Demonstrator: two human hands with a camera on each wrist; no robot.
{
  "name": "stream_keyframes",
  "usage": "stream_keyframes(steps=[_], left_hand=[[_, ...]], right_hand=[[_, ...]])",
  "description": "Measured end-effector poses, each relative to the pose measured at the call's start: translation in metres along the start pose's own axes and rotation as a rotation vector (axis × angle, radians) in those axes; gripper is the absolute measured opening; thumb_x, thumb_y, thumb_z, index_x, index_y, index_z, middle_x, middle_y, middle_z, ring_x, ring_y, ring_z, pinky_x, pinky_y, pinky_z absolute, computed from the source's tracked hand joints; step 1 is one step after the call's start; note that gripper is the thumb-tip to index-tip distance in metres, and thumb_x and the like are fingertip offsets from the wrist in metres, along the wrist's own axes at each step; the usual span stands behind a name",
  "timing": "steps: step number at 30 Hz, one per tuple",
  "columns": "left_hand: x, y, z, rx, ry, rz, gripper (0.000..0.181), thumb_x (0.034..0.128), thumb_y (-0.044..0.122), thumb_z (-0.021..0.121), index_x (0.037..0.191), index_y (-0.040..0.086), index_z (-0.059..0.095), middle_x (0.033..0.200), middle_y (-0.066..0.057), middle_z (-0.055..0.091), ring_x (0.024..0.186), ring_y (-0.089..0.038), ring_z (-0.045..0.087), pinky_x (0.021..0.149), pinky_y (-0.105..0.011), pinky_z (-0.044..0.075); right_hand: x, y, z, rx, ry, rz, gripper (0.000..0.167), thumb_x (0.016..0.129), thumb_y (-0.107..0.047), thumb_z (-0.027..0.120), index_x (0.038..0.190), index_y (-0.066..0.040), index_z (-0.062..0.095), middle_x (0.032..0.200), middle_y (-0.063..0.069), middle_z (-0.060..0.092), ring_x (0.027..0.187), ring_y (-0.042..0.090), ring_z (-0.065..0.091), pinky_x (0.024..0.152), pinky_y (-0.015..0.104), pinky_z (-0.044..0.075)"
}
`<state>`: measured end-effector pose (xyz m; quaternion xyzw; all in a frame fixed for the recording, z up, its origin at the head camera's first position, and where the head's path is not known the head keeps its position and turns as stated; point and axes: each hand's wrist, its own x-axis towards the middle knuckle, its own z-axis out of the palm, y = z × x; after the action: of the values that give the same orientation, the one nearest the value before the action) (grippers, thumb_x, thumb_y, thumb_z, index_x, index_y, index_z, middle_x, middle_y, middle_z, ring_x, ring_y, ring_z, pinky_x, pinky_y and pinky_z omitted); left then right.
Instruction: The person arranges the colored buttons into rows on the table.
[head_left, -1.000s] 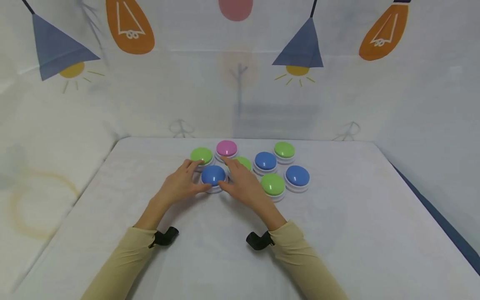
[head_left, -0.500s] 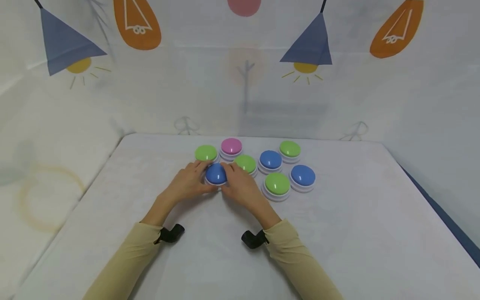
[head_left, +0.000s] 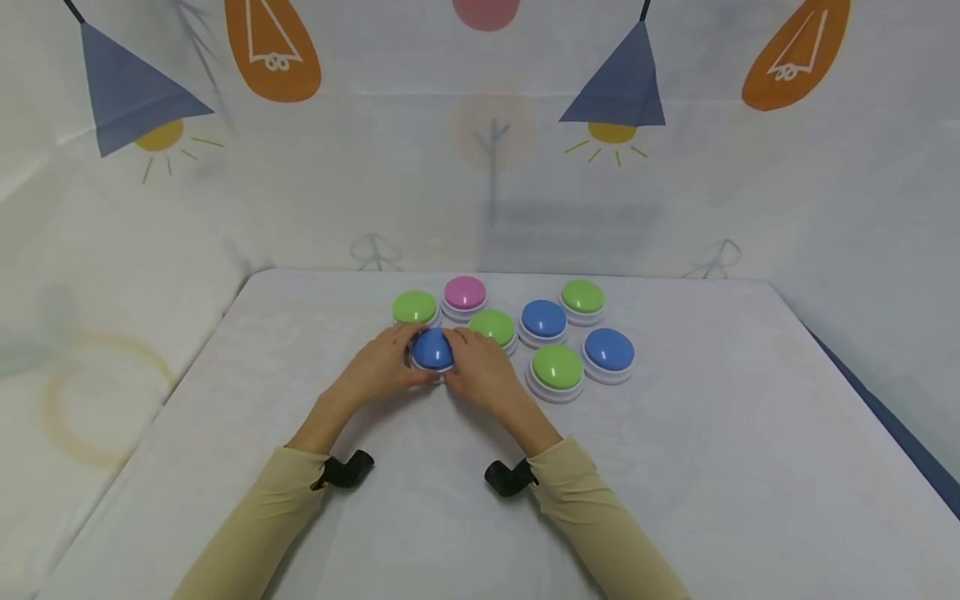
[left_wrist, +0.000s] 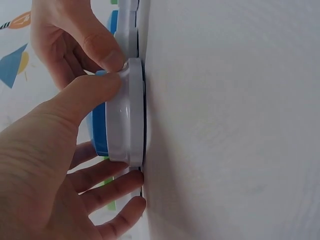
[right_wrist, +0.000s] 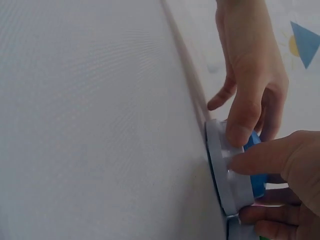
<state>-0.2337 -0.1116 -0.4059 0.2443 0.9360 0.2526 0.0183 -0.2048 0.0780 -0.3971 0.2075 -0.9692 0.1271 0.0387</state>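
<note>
A blue push button [head_left: 432, 350] with a white round base sits at the front left of a group of buttons. On its left side my left hand [head_left: 378, 365] grips the base, thumb in front and fingers at the side and back. My right hand [head_left: 486, 375] holds it from the other side, the two thumbs close together on the white base [left_wrist: 120, 120] in the left wrist view. The base lies on or very near the tabletop. Just behind the hands are a green button [head_left: 413, 307] and another green button [head_left: 492, 327], partly covered by the right hand.
A pink button [head_left: 464, 292] stands at the back. To the right are a green button [head_left: 557, 367], a blue button [head_left: 543, 319], a second blue button [head_left: 609, 350] and a far green button [head_left: 582, 297]. A printed curtain [head_left: 420, 183] hangs behind the white table [head_left: 675, 483].
Both hands have closed in from around the blue button to grip its sides. Over the last half second they have hardly moved. The head view has shifted slightly.
</note>
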Motion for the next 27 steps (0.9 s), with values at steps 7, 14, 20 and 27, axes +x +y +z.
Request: stream_keyframes(steps=[7, 14, 20, 27], left_hand=[[0.000, -0.001, -0.003, 0.003, -0.007, 0.001, 0.086, 0.0789, 0.042, 0.081, 0.144, 0.000, 0.043, 0.143, -0.023, 0.049, 0.130, -0.039, 0.049, 0.106, -0.053, 0.042], [-0.002, -0.004, -0.008, -0.017, -0.026, 0.007, 0.084, 0.0784, 0.041, 0.082, 0.143, 0.001, 0.046, 0.141, -0.023, 0.051, 0.126, -0.037, 0.054, 0.104, -0.052, 0.044], [-0.005, -0.005, -0.017, -0.036, -0.061, -0.001, 0.080, 0.0785, 0.035, 0.082, 0.141, -0.001, 0.047, 0.134, -0.022, 0.056, 0.117, -0.033, 0.058, 0.101, -0.049, 0.047], [-0.008, -0.012, -0.027, -0.032, -0.124, -0.049, 0.081, 0.0783, 0.035, 0.082, 0.141, 0.000, 0.046, 0.129, -0.020, 0.057, 0.111, -0.031, 0.058, 0.097, -0.048, 0.048]], right_hand=[[0.000, 0.000, -0.002, 0.039, -0.007, -0.011, 0.065, 0.090, -0.022, 0.073, 0.145, -0.001, 0.044, 0.141, 0.016, 0.052, 0.128, 0.031, 0.052, 0.108, 0.043, 0.043], [0.000, -0.001, 0.000, 0.088, 0.001, -0.030, 0.063, 0.091, -0.021, 0.072, 0.145, -0.002, 0.045, 0.142, 0.016, 0.051, 0.128, 0.031, 0.052, 0.107, 0.040, 0.044], [0.001, -0.003, 0.007, 0.132, 0.013, -0.067, 0.062, 0.091, -0.020, 0.071, 0.145, -0.003, 0.046, 0.141, 0.015, 0.052, 0.127, 0.030, 0.052, 0.106, 0.039, 0.044], [0.005, -0.009, 0.008, 0.150, 0.028, -0.103, 0.057, 0.092, -0.017, 0.069, 0.144, -0.003, 0.048, 0.139, 0.014, 0.055, 0.126, 0.028, 0.054, 0.107, 0.037, 0.043]])
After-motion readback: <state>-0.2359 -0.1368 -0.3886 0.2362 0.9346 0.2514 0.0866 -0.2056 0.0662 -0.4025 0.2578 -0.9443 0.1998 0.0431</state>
